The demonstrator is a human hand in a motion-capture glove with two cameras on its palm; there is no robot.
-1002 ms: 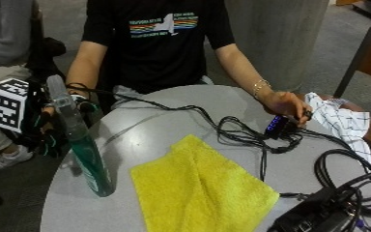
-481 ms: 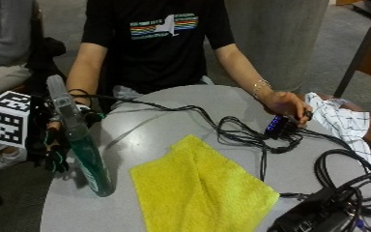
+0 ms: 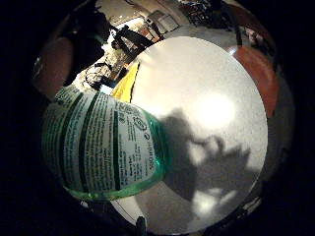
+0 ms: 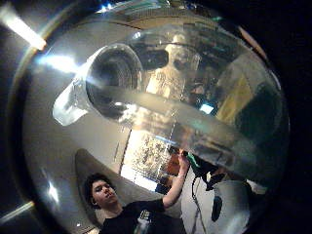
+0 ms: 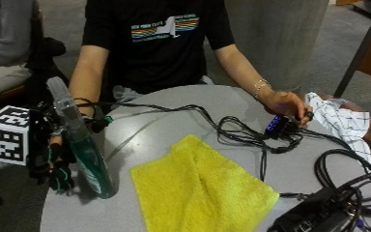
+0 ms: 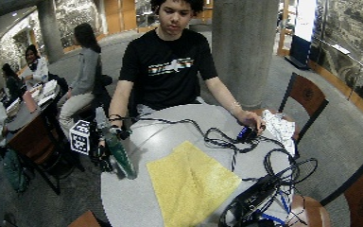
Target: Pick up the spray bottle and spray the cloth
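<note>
A green spray bottle with a clear trigger head leans at the table's left edge, its base down on the grey tabletop. My gloved right hand grips the bottle's body from the outer side. The bottle and hand also show in the wide outside view. A yellow cloth lies spread flat in the middle of the table, just right of the bottle. The labelled body of the bottle shows close to the palm, over the table. The clear spray head fills the thumb side view.
The person's bare left hand rests on a small black device at the far right. Black cables run across the table to a black box at the front right. A white checked cloth lies at the right edge.
My gloved hand has slid lower along the bottle, toward its middle. The bottle keeps its place at the left edge, and the cloth and the bare hand have not moved.
</note>
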